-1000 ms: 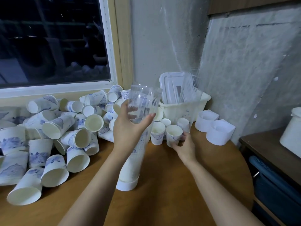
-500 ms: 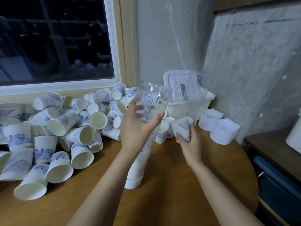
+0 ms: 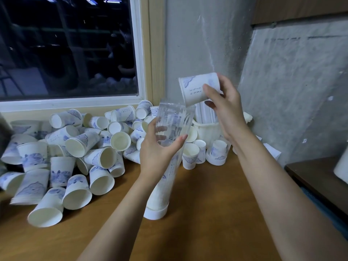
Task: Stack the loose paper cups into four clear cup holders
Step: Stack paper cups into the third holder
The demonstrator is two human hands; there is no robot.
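Loose cups lie heaped left of the cup holder standing on the table.

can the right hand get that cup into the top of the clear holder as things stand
Probably yes. The right hand holds the paper cup just above the clear holder, whose open mouth is uncovered; the left hand grips lower down.

Storeroom corner (bare concrete wall)

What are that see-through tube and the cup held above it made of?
The tube looks like clear glossy plastic: fingers and stacked cups show through its ribbed wall. The cup looks like matte white paper with blue print, going by its rolled rim and dull surface.
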